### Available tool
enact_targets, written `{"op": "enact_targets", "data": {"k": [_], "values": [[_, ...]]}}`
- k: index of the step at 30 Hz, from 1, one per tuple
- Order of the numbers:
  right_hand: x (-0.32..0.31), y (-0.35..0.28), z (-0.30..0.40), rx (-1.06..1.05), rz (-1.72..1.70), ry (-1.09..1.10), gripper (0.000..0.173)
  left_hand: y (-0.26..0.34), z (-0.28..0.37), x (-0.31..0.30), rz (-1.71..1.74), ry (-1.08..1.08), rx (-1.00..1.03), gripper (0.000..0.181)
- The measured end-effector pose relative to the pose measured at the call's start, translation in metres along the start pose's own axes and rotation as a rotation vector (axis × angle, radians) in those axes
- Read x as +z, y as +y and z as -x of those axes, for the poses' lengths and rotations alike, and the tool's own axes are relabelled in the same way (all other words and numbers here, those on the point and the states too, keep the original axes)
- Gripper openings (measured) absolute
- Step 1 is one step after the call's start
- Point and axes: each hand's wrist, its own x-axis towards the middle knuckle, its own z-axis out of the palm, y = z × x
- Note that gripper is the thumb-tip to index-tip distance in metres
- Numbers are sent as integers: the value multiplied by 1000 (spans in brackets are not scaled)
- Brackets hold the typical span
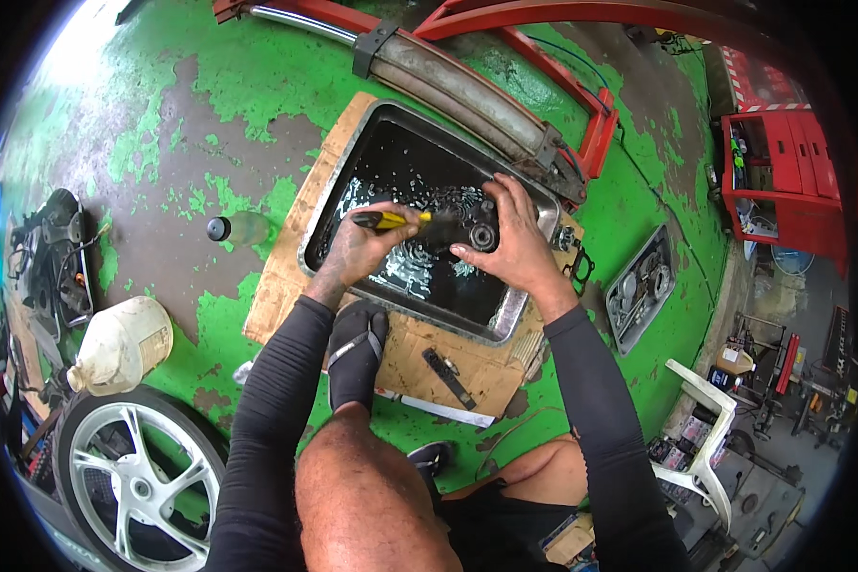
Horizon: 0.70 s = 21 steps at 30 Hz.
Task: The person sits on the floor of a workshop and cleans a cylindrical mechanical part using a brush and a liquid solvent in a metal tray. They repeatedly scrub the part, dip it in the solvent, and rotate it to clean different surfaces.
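A metal tray (504, 329) of dark liquid lies on a flattened cardboard sheet (279, 314). Over its middle, my left hand (379, 239) holds a brush with a yellow and black handle (386, 218); its blurred head is close to a dark metal part with a round bearing (482, 237). My right hand (511, 232) has thumb and fingers spread around that part and steadies it; the fingertips' contact is partly hidden. A dark, narrow tool or strip (448, 377) lies on the cardboard near my foot. A black gasket (581, 272) lies right of the tray.
Beyond the tray is a red lift frame with a hydraulic cylinder (465, 93). A small tray of metal parts (640, 289) lies at right. At left are a capped bottle (239, 229), a plastic jug (125, 347) and a white-spoked wheel (139, 486). A red tool cabinet (783, 179) stands farther right.
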Motion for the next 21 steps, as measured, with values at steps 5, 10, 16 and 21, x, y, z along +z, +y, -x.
{"op": "enact_targets", "data": {"k": [5, 10, 16, 21], "values": [[8, -9, 3, 6, 24, 98, 112, 67, -12, 2, 5, -111, 230, 13], [15, -6, 7, 32, -146, 158, 136, 103, -48, -22, -431, -256, 216, 17], [12, 0, 8, 30, -204, 176, 140, 96, -55, -7, -320, -277, 256, 17], [6, 12, 14, -10, 52, 123, 103, 57, -38, 2, 45, -213, 107, 12]]}}
